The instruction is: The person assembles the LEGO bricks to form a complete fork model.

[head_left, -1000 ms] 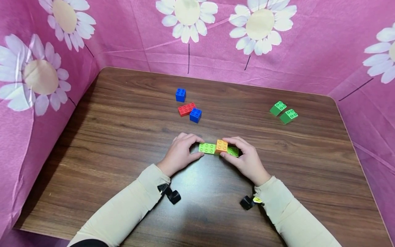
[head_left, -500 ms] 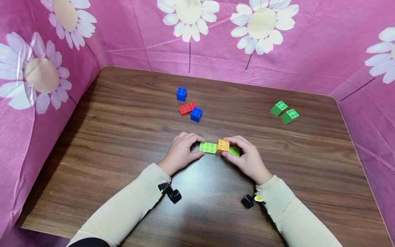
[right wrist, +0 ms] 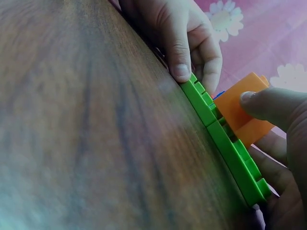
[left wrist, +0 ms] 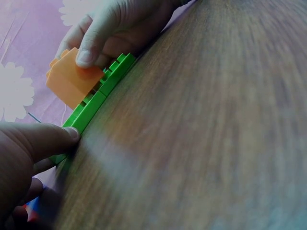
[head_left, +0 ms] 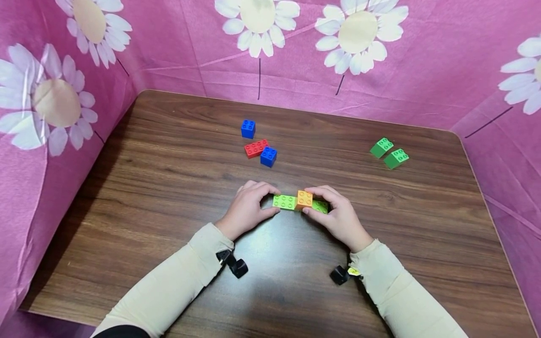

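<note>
Two flat lime-green toy bricks lie end to end on the table, the left brick (head_left: 284,202) and the right brick (head_left: 320,206); their seam shows in both wrist views. My left hand (head_left: 248,206) pinches the left brick near its outer end between thumb and fingers. An orange four-stud brick (head_left: 304,199) sits over the seam, and my right hand (head_left: 338,213) grips it between thumb and fingers. In the right wrist view the orange brick (right wrist: 243,110) rests along the green studs; whether it is fully pressed down I cannot tell. The right hand partly covers the right brick.
Beyond my left hand lie a red brick (head_left: 256,148), a blue brick (head_left: 268,157) close against it and another blue brick (head_left: 248,128) farther back. Two green bricks (head_left: 382,147) stand at the back right. Pink flowered cloth (head_left: 287,80) borders the wooden table (head_left: 169,155).
</note>
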Tool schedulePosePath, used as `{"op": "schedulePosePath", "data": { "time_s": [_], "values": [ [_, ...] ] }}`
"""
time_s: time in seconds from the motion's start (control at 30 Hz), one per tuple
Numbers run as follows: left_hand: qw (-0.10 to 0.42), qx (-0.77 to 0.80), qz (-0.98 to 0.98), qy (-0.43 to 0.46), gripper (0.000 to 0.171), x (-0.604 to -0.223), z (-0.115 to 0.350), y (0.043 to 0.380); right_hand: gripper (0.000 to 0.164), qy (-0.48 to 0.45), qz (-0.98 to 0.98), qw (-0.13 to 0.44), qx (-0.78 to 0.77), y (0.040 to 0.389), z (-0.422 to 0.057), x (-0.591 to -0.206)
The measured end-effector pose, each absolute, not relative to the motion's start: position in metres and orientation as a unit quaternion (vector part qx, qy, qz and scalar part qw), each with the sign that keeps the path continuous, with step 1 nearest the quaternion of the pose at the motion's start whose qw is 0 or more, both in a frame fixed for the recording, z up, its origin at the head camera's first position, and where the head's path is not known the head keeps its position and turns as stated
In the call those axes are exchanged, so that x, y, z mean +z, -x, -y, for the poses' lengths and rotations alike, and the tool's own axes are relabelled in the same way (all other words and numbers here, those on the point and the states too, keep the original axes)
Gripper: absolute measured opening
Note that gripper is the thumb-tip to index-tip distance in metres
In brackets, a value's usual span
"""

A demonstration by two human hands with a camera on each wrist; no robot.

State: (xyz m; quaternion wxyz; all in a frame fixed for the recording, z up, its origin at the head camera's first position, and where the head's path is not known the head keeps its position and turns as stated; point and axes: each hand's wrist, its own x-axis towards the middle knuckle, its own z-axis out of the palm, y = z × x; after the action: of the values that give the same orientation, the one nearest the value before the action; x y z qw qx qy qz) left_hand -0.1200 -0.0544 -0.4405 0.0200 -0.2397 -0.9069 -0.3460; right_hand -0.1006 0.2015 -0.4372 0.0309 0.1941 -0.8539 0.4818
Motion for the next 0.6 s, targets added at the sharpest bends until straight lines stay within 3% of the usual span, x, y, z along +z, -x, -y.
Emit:
{"op": "schedulePosePath", "data": {
  "time_s": [0.6],
  "values": [
    [0.01, -0.345, 0.909, 0.234, 0.033, -0.439, 0.053, 0.12, 0.041, -0.21, 0.874, 0.024, 0.437, 0.103, -0.2, -0.428]
  ]
}}
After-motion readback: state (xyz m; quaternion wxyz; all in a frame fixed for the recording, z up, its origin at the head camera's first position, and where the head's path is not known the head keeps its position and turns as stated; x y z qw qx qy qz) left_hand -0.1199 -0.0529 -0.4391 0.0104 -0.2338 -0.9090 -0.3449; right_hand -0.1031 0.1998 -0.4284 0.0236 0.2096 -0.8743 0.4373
